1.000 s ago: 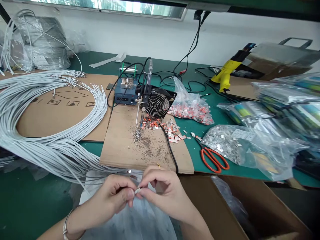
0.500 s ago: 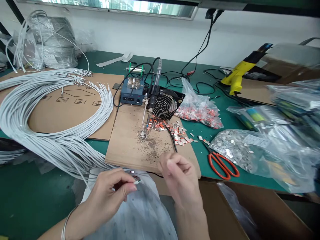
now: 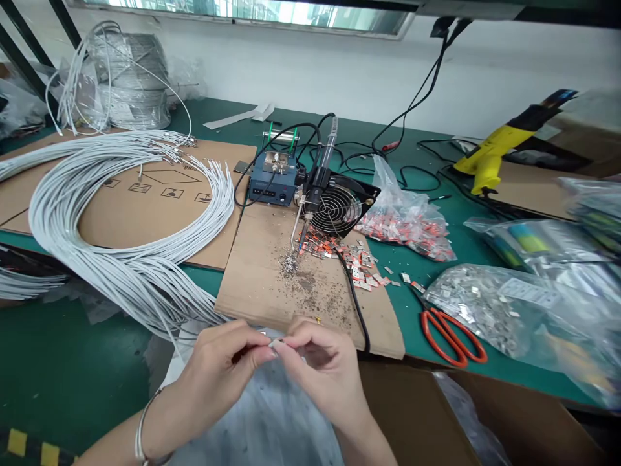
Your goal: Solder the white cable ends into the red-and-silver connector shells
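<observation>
My left hand (image 3: 218,366) and my right hand (image 3: 325,369) meet over my lap, just in front of the bench edge. Between their fingertips is a small whitish piece (image 3: 275,343), pinched from both sides; its exact kind is too small to make out. Beyond them lies a cardboard sheet (image 3: 252,278) strewn with dark specks and solder bits. A soldering iron (image 3: 317,188) stands tip down in its holder, close to a blue soldering station (image 3: 272,181) and a small black fan (image 3: 337,210). Small orange-and-silver parts (image 3: 361,268) are scattered by the fan.
A large bundle of white cables (image 3: 130,259) covers the left side. Red-handled scissors (image 3: 453,336) lie near the front edge, beside a bag of metal parts (image 3: 475,304). A yellow heat gun (image 3: 504,145) stands behind. An open carton (image 3: 412,408) sits below the bench at right.
My right hand has come down and left to meet my left hand, and its fingers now pinch the small piece too. The view has shifted slightly left.
</observation>
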Available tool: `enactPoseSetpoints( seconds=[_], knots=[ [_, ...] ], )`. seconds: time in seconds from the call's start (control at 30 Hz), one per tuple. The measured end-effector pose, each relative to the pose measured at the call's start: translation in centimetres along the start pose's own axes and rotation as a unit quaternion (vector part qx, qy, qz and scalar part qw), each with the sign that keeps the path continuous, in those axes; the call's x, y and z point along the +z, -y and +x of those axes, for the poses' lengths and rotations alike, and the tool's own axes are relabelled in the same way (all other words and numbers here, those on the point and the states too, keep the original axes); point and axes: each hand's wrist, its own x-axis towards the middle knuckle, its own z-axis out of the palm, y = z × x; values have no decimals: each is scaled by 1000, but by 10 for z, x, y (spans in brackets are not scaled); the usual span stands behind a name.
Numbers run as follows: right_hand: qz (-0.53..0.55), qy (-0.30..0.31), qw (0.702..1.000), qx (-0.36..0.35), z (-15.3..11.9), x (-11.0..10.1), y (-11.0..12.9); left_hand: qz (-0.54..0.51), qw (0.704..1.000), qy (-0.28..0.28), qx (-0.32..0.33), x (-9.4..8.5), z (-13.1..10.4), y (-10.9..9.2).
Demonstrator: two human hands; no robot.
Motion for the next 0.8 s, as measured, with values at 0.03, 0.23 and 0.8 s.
enactPoseSetpoints(
  seconds=[0.03,0.23,0.8],
  knots=[
    [30,-29,999,-8,-3,6,-4,-55,997,3,-46,2,1,-1],
    [196,-120,973,-14,-6,21,-15,-257,948,7,-188,11,4,-1],
    [-148,214,966,0,8,-18,18,-239,933,200,-181,-10,0,9]
  ],
)
